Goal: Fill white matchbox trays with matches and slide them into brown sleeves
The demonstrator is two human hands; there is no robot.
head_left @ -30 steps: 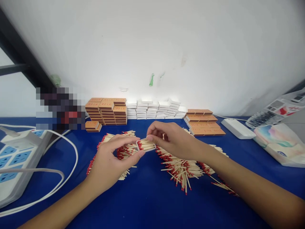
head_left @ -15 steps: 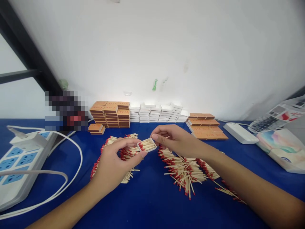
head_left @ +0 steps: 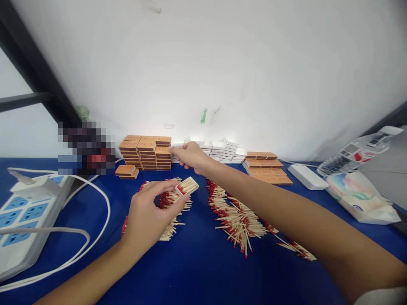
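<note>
Between the thumb and fingers of my left hand [head_left: 151, 207] is a white matchbox tray [head_left: 187, 186], filled with red-tipped matches and slightly tilted. My right hand [head_left: 190, 156] reaches past it to the stack of orange matchbox sleeves [head_left: 148, 152]. Its fingertips are pinched at the right end of an upper matchbox sleeve [head_left: 163, 151], which still rests in the stack. The other fingers are curled under. Below my hands lie a left heap of matches [head_left: 168, 231] and a right heap of matches [head_left: 243, 224].
White trays [head_left: 219, 148] are stacked along the wall, with more orange boxes [head_left: 265, 169] to their right. A power strip [head_left: 28, 220] with white cables lies at left. On the right are a white device [head_left: 308, 176], a tissue pack [head_left: 362, 197] and a plastic bottle [head_left: 356, 150].
My right hand has left the filled tray and moved forward and left to the orange stack. My left hand keeps the tray, which has shifted slightly left and turned a little.
</note>
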